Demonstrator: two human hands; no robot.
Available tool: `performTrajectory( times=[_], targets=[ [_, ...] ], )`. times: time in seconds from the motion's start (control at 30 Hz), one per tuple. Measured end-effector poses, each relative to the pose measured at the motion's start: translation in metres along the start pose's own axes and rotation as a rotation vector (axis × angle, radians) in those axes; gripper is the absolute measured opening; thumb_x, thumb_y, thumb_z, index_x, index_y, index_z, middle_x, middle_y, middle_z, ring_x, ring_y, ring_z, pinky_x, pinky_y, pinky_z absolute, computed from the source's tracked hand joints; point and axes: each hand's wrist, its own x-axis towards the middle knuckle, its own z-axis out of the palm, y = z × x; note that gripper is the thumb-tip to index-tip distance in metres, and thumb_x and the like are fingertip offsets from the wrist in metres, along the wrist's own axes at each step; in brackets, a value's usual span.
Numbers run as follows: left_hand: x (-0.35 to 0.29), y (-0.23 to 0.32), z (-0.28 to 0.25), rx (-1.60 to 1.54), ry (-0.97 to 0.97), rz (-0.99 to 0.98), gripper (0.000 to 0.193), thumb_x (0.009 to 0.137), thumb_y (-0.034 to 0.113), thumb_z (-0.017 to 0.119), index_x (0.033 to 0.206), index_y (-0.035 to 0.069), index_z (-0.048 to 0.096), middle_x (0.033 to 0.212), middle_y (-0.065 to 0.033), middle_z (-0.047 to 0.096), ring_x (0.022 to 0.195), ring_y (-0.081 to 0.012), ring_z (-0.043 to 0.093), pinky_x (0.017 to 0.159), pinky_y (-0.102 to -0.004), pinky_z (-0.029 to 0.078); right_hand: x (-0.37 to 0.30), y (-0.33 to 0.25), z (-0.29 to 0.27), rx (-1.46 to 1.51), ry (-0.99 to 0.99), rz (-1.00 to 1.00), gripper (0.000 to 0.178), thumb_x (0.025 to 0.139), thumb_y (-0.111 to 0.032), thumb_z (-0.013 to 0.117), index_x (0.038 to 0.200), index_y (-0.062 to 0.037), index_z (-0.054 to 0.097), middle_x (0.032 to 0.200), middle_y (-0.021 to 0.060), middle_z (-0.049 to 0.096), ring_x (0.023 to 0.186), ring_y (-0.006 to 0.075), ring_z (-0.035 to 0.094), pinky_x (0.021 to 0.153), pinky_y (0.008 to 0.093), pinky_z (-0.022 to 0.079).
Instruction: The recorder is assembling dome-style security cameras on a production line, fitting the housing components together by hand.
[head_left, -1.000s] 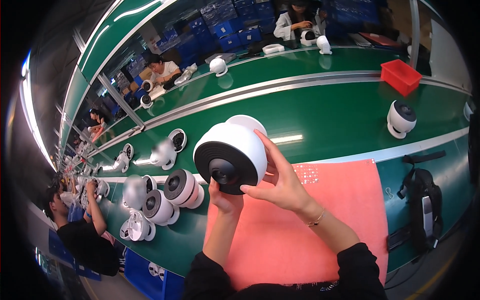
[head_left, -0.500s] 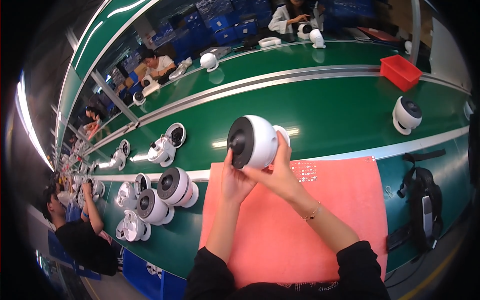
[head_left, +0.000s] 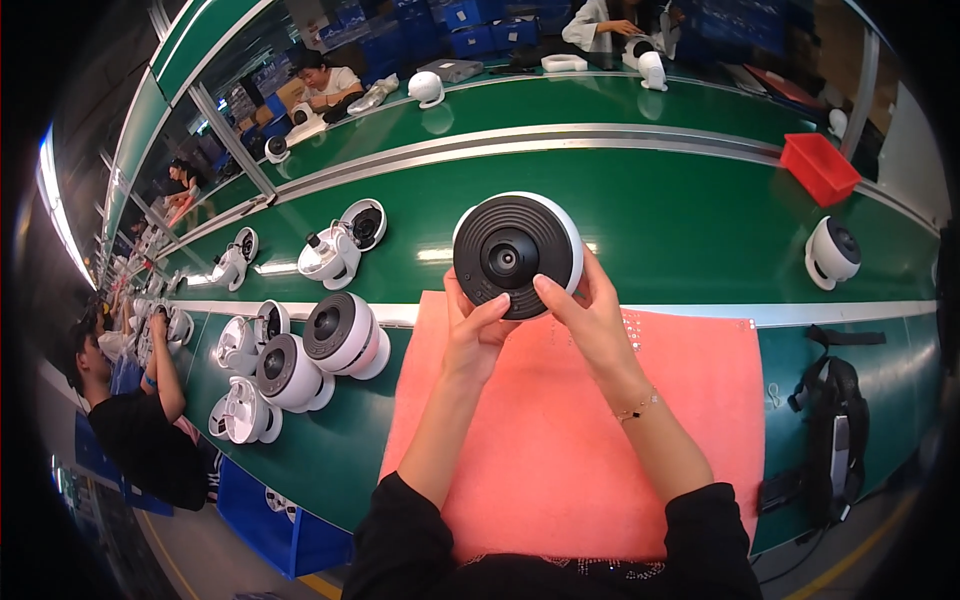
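Held up near the far edge of the pink mat is a ball-shaped camera, clamped between the left hand and the right hand, fingers around its sides, thumbs on the lower face. Its shell is white, its round face black and ring-grooved, its central lens dark and glossy.
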Motion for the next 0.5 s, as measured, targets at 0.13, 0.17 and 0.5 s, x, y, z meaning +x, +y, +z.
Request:
performTrajectory(
  times=[0.13,0.17,0.5],
  targets=[
    [-0.002,0.003,0.002,0.039,-0.049,0.072,0.065,0.071,0.006,0.061,0.125,0.014,0.025,0.122,-0.0114,0.042,0.114,-0.0261,0.047,0.091,-0.0418,0.047,-0.002,-0.007,-0.003,-0.018,-0.072,-0.105,0.075,0.075,-0.018,0.070,0.134,-0.0013,0.027,0.125,0.0135,0.043,0.113,0.0225,0.047,0.090,0.0330,0.045],
    [-0.003,0.004,0.002,0.032,-0.058,0.081,0.065,0.071,0.006,0.061,0.126,0.012,0.027,0.122,-0.0122,0.043,0.114,-0.0267,0.047,0.091,-0.0409,0.046,-0.005,-0.008,-0.001,-0.016,-0.068,-0.107,0.075,0.075,-0.018,0.070,0.134,-0.0013,0.027,0.125,0.0135,0.043,0.113,0.0225,0.047,0.090,0.0330,0.045],
    [-0.003,0.017,-0.002,-0.603,-0.205,-0.192,0.058,0.081,0.037,0.055,0.126,0.003,0.042,0.121,-0.0189,0.048,0.104,-0.0329,0.055,0.079,-0.0405,0.056,-0.048,-0.029,0.022,-0.202,-0.329,-0.200,0.105,0.072,-0.002,0.063,0.139,-0.0052,-0.018,0.146,0.0164,-0.006,0.137,0.0255,-0.004,0.109,0.0390,0.002]
  ],
)
